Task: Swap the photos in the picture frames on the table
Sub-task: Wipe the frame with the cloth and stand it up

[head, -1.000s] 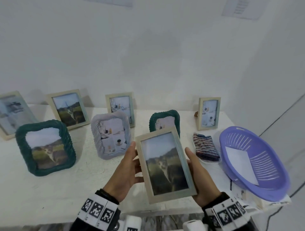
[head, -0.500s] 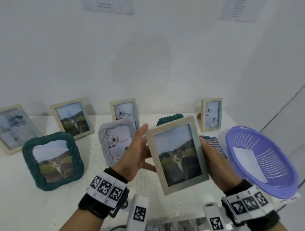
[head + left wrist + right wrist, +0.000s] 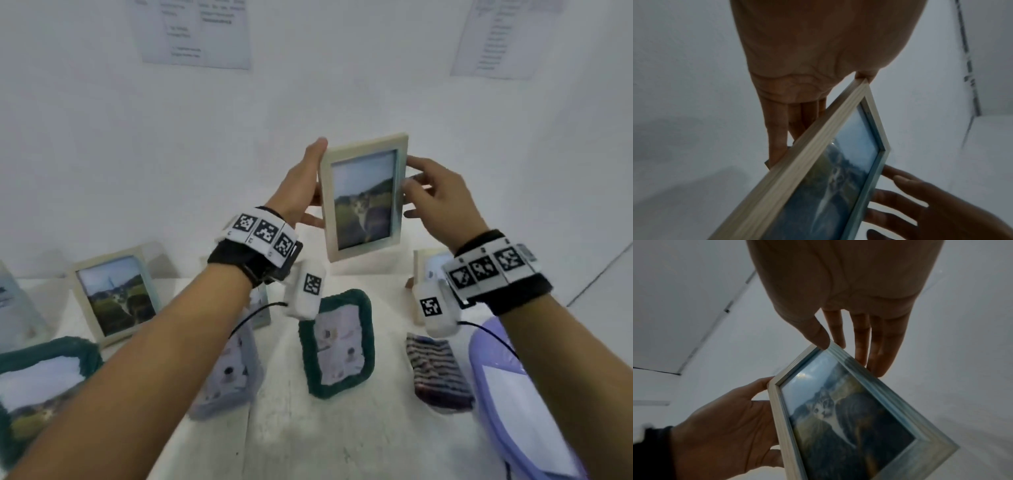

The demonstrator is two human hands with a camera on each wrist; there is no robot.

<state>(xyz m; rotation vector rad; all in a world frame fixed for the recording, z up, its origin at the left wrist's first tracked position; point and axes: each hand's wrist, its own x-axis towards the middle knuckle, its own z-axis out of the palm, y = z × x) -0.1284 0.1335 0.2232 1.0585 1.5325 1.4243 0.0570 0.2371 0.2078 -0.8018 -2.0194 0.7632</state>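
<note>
While the white table [image 3: 342, 428] carries a lilac basket [image 3: 493, 411] at its right edge, a dark green woven frame [image 3: 337, 346] in the middle and a striped cloth [image 3: 440, 371] between them, the pale wooden frame [image 3: 364, 195] with the cat photo is raised upright above the far side, well clear of the table. The left hand [image 3: 301, 185] grips its left edge, fingers behind, thumb in front; the right hand [image 3: 438, 202] pinches its right edge.

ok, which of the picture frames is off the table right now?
The pale wooden frame with the cat photo, held up between the left hand and right hand. The other frames in view stand on the white table.
</note>
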